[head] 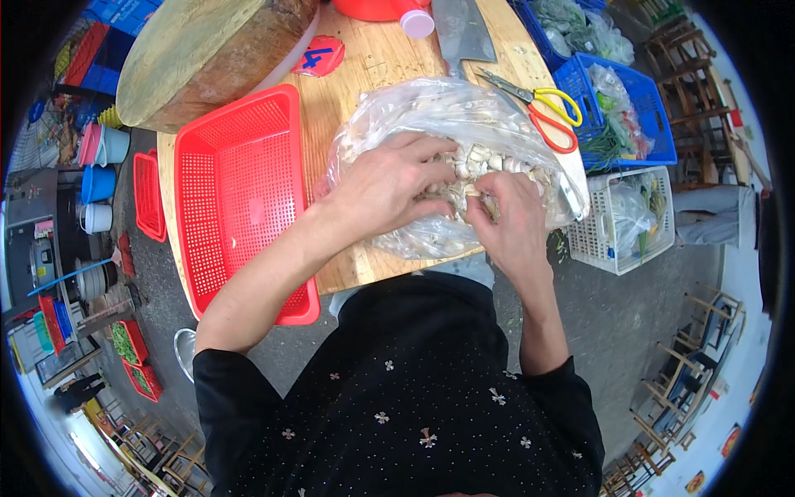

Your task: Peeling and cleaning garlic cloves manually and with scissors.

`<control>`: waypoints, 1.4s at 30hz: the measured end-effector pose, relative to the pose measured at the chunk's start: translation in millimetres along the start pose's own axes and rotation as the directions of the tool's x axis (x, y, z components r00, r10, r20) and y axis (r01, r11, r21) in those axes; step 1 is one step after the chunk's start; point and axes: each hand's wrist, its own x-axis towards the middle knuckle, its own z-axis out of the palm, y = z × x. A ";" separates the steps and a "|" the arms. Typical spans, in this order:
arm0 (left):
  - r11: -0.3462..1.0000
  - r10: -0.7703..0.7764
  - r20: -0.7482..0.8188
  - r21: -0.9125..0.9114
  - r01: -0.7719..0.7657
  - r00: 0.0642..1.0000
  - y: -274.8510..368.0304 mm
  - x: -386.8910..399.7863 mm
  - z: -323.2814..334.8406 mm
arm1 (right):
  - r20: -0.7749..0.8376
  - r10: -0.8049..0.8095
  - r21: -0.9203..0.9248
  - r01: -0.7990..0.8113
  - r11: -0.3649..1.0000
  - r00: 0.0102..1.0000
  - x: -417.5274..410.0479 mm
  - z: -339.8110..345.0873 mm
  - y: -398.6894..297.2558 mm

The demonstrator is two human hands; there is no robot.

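Note:
A clear plastic bag (pixel 422 99) full of pale garlic cloves (pixel 497 163) and papery skins lies opened on the round wooden table (pixel 366 56). My left hand (pixel 404 180) reaches into the bag's mouth with bent fingers over the cloves; whether it holds anything cannot be told. In my right hand (pixel 509 202), a small garlic clove (pixel 473 189) is pinched between thumb and fingers. Left of the bag stands a red perforated plastic basket (pixel 254 186) with one small pale piece in it. Scissors (pixel 534 99) with yellow and red handles lie beyond the bag on the right.
A cleaver (pixel 459 31), a red container with a pale cap (pixel 417 23) and a thick round wooden chopping block (pixel 211 62) occupy the table's far side. Blue crates (pixel 664 124) and a white crate (pixel 621 261) with bagged vegetables stand at right. Another person's legs (pixel 714 214) show beyond.

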 end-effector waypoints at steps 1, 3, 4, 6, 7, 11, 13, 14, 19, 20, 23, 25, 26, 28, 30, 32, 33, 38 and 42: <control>0.997 0.043 -0.064 0.059 -0.039 0.997 2.0 -1.0 3.7 | -0.002 0.001 0.002 -0.001 1.000 1.000 0.9 0.4 -2.2; 0.990 0.092 -0.121 0.122 -0.077 0.988 3.5 0.0 5.3 | -0.014 0.028 0.050 -0.027 0.998 1.000 2.6 0.2 -6.9; 0.996 0.068 -0.133 0.069 -0.059 0.989 4.0 1.4 4.2 | -0.017 0.030 0.051 -0.030 0.998 0.999 2.9 0.8 -7.6; 0.999 0.046 -0.142 0.017 -0.044 0.989 3.6 3.8 3.5 | -0.028 0.041 0.138 -0.037 0.990 0.999 4.1 1.5 -8.8; 1.000 0.023 -0.111 -0.001 -0.023 0.994 2.2 4.5 4.3 | -0.032 0.043 0.139 -0.038 0.990 0.999 4.0 2.1 -9.2; 0.999 -0.006 -0.070 -0.043 0.003 0.998 1.9 5.0 5.5 | -0.028 0.114 0.227 -0.105 0.968 0.993 2.7 6.2 -10.3; 0.999 0.007 -0.066 -0.033 -0.009 0.998 2.8 6.5 2.2 | -0.028 0.133 0.240 -0.122 0.963 0.991 1.8 6.1 -8.8; 1.000 0.018 -0.063 -0.023 -0.020 0.998 3.0 7.3 1.3 | -0.032 0.101 0.238 -0.090 0.967 0.994 1.2 6.3 -7.0; 0.999 0.030 -0.066 -0.018 -0.031 0.997 0.6 7.5 2.5 | -0.041 0.128 0.259 -0.113 0.959 0.991 2.0 3.3 -11.9; 0.999 0.039 -0.061 -0.012 -0.040 0.997 -0.1 7.3 2.6 | -0.048 0.092 0.241 -0.078 0.967 0.995 2.2 2.6 -11.1; 0.997 -0.057 -0.061 0.057 0.061 0.996 1.8 6.4 1.5 | -0.058 0.039 0.141 -0.030 0.990 0.998 -2.3 -1.9 -2.0; 0.989 -0.064 -0.102 0.126 0.077 0.993 0.9 3.4 4.9 | -0.059 0.016 0.061 -0.013 0.998 0.998 -3.5 -10.1 2.9; 0.976 -0.069 -0.142 0.195 0.096 0.987 0.8 2.0 6.1 | -0.035 -0.055 -0.040 0.054 0.998 0.998 -2.2 -17.6 3.1; 0.960 -0.095 -0.080 0.255 0.113 0.992 4.8 0.4 6.8 | -0.005 -0.121 -0.137 0.119 0.983 0.993 -4.5 -22.5 8.2; 0.940 -0.127 -0.023 0.316 0.128 0.992 4.1 -0.3 7.4 | 0.028 -0.104 -0.151 0.107 0.983 0.994 -7.3 -21.2 13.3; 0.965 -0.037 -0.049 0.258 0.048 0.998 -2.6 0.0 8.1 | -0.010 -0.100 -0.161 0.098 0.982 0.995 -2.0 -19.0 12.2; 0.965 -0.033 -0.048 0.258 0.044 0.998 -3.6 1.9 6.5 | -0.051 -0.091 -0.173 0.081 0.982 0.995 1.3 -17.7 11.8; 0.995 -0.020 0.175 0.096 0.003 0.984 -4.5 5.0 -2.0 | -0.019 -0.114 -0.224 0.107 0.969 0.993 15.2 -0.9 7.1; 0.999 0.033 0.148 0.029 -0.037 0.988 -14.0 0.5 1.2 | 0.031 -0.107 -0.412 0.110 0.905 0.994 23.8 -0.6 0.8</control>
